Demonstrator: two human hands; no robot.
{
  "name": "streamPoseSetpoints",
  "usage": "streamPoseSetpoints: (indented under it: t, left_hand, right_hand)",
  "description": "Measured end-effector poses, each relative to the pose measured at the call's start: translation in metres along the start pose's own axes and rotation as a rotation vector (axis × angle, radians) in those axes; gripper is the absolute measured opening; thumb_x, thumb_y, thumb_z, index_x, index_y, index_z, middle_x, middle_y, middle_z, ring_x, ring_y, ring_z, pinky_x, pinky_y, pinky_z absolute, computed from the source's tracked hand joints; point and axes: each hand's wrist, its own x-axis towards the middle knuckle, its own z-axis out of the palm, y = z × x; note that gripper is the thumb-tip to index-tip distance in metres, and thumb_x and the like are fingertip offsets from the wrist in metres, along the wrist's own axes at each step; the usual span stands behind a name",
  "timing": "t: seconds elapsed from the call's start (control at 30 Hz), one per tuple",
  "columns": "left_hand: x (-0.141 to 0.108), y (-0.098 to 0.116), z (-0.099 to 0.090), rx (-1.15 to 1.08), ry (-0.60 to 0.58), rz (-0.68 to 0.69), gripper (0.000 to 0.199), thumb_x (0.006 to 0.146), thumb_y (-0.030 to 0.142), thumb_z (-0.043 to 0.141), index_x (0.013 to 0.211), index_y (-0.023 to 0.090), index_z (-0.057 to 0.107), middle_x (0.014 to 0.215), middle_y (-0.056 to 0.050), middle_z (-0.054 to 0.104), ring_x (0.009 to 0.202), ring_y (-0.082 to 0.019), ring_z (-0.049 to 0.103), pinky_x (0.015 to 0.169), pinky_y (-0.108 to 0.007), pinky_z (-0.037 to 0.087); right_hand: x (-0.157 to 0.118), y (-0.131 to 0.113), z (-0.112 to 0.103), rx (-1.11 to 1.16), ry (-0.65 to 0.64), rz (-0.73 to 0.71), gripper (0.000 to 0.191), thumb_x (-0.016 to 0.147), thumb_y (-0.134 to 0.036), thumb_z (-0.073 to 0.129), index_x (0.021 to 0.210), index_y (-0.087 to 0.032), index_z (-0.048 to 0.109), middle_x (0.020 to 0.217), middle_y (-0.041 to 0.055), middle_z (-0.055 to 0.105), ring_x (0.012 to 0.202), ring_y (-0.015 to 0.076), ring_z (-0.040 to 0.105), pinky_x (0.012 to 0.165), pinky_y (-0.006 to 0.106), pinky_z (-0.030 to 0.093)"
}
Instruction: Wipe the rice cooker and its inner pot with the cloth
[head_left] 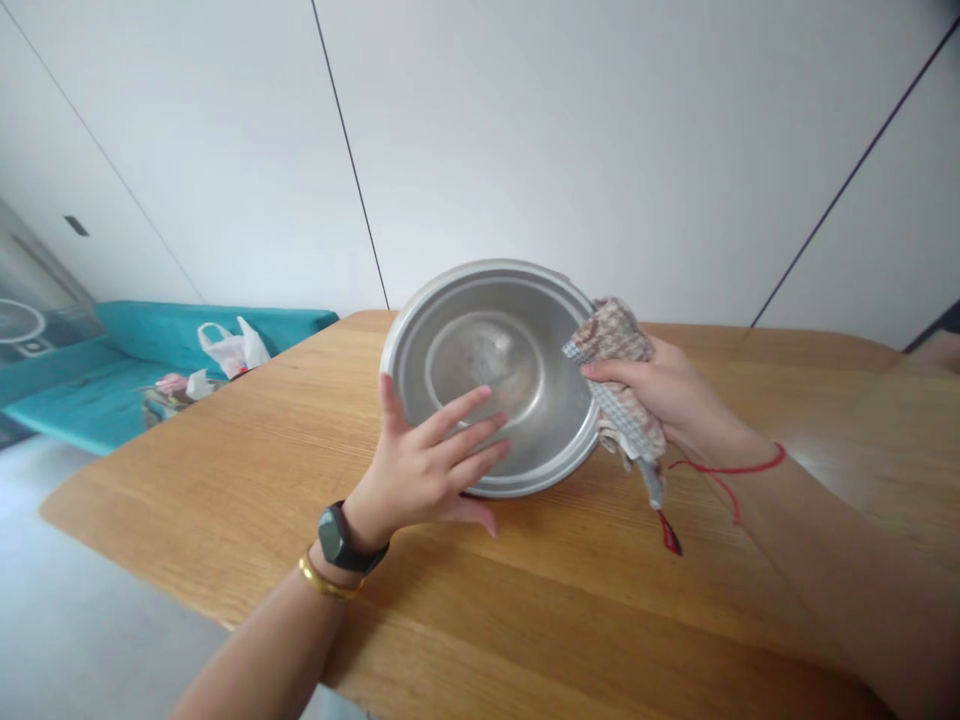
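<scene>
Left hand (pixel 427 465) splayed flat, steadying the stainless bowl (pixel 525 320); right hand (pixel 667 395) clutching a checked dishcloth (pixel 615 335) on the rim (pixel 598 425), firmly.

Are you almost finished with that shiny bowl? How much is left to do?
Partly done, it looks like. Most of the steel bowl already shines inside. Right now, the left hand steadies it, and the right hand holds the checked cloth against its rim. A cloudy patch still shows in the bottom, so that may be left. The outside is hidden, so I can't tell about that.
</scene>
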Motion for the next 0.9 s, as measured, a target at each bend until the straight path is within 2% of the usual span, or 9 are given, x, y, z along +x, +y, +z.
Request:
streamPoseSetpoints:
  t: [0.17, 0.2, 0.27, 0.33, 0.4, 0.6, 0.7, 0.8, 0.9]
  left_hand:
    - [0.007, 0.009, 0.005, 0.039, -0.056, -0.009, 0.03, 0.097, 0.045, 0.067, 0.124, 0.032, 0.073, 0.119, -0.002, 0.079, 0.12, -0.028, 0.07, 0.123, -0.069, -0.018]
    - [0.007, 0.01, 0.005, 0.057, -0.047, -0.013, 0.024, 0.097, 0.035, 0.068, 0.12, 0.03, 0.073, 0.112, 0.0, 0.081, 0.11, -0.024, 0.073, 0.126, -0.067, -0.01]
    - [0.007, 0.012, 0.005, 0.074, -0.013, 0.006, 0.013, 0.095, 0.021, 0.067, 0.104, 0.026, 0.074, 0.091, 0.003, 0.08, 0.082, -0.016, 0.072, 0.129, -0.058, 0.017]
    - [0.007, 0.014, 0.003, 0.07, 0.036, 0.035, 0.01, 0.094, 0.016, 0.065, 0.091, 0.024, 0.071, 0.075, 0.006, 0.074, 0.063, -0.012, 0.064, 0.116, -0.044, 0.044]
    - [0.007, 0.017, 0.001, 0.046, 0.09, 0.027, 0.012, 0.093, 0.014, 0.063, 0.087, 0.023, 0.068, 0.068, 0.006, 0.07, 0.058, -0.012, 0.06, 0.098, -0.035, 0.054]
    - [0.013, 0.024, 0.001, -0.134, 0.212, -0.185, 0.014, 0.085, 0.01, 0.058, 0.087, 0.021, 0.065, 0.065, 0.002, 0.068, 0.056, -0.014, 0.061, 0.065, -0.03, 0.051]
    - [0.015, 0.025, 0.002, -0.246, 0.291, -0.39, 0.012, 0.084, 0.009, 0.061, 0.078, 0.02, 0.064, 0.059, 0.002, 0.061, 0.051, -0.013, 0.057, 0.053, -0.027, 0.043]
    - [0.013, 0.023, 0.001, -0.323, 0.386, -0.673, 0.015, 0.083, 0.013, 0.066, 0.069, 0.019, 0.065, 0.052, 0.004, 0.055, 0.045, -0.01, 0.049, 0.046, -0.024, 0.036]
    - [0.01, 0.015, 0.003, -0.461, 0.538, -0.982, 0.019, 0.079, 0.023, 0.072, 0.062, 0.019, 0.064, 0.05, 0.005, 0.051, 0.045, -0.009, 0.044, 0.045, -0.021, 0.035]
  right_hand:
    - [-0.004, -0.008, -0.006, -0.011, 0.044, -0.057, 0.036, 0.057, -0.019, 0.089, 0.088, -0.019, 0.069, 0.073, 0.0026, 0.067, 0.054, 0.0185, 0.059, 0.041, 0.026, 0.048]
    - [-0.004, -0.01, -0.008, -0.013, 0.045, -0.065, 0.036, 0.058, -0.018, 0.089, 0.088, -0.019, 0.069, 0.075, 0.0033, 0.068, 0.055, 0.0189, 0.06, 0.042, 0.027, 0.049]
    - [-0.005, -0.011, -0.008, -0.003, 0.045, -0.087, 0.036, 0.059, -0.021, 0.09, 0.089, -0.019, 0.07, 0.078, 0.0038, 0.069, 0.058, 0.0194, 0.062, 0.045, 0.028, 0.052]
    - [-0.006, -0.01, -0.006, 0.019, 0.051, -0.125, 0.036, 0.061, -0.029, 0.092, 0.089, -0.019, 0.07, 0.078, 0.0036, 0.069, 0.059, 0.0199, 0.063, 0.048, 0.029, 0.053]
    - [-0.009, -0.004, 0.0, 0.047, 0.051, -0.181, 0.038, 0.066, -0.04, 0.091, 0.091, -0.019, 0.071, 0.08, 0.0039, 0.07, 0.064, 0.0216, 0.066, 0.053, 0.031, 0.056]
    - [-0.019, 0.02, 0.026, -0.015, 0.09, -0.472, 0.046, 0.089, -0.063, 0.072, 0.102, -0.019, 0.074, 0.095, 0.0084, 0.073, 0.095, 0.0286, 0.071, 0.084, 0.04, 0.061]
    - [-0.025, 0.022, 0.039, -0.184, 0.13, -0.816, 0.041, 0.097, -0.055, 0.064, 0.12, -0.021, 0.072, 0.123, 0.0115, 0.069, 0.118, 0.031, 0.065, 0.105, 0.048, 0.054]
    - [-0.036, 0.022, 0.056, -0.499, 0.098, -1.203, 0.041, 0.098, -0.04, 0.061, 0.134, -0.022, 0.068, 0.146, 0.0123, 0.056, 0.135, 0.0342, 0.052, 0.117, 0.055, 0.043]
    - [-0.049, 0.034, 0.077, -0.802, 0.059, -1.484, 0.036, 0.1, -0.029, 0.057, 0.133, -0.029, 0.07, 0.152, 0.0039, 0.054, 0.146, 0.0319, 0.04, 0.128, 0.057, 0.024]
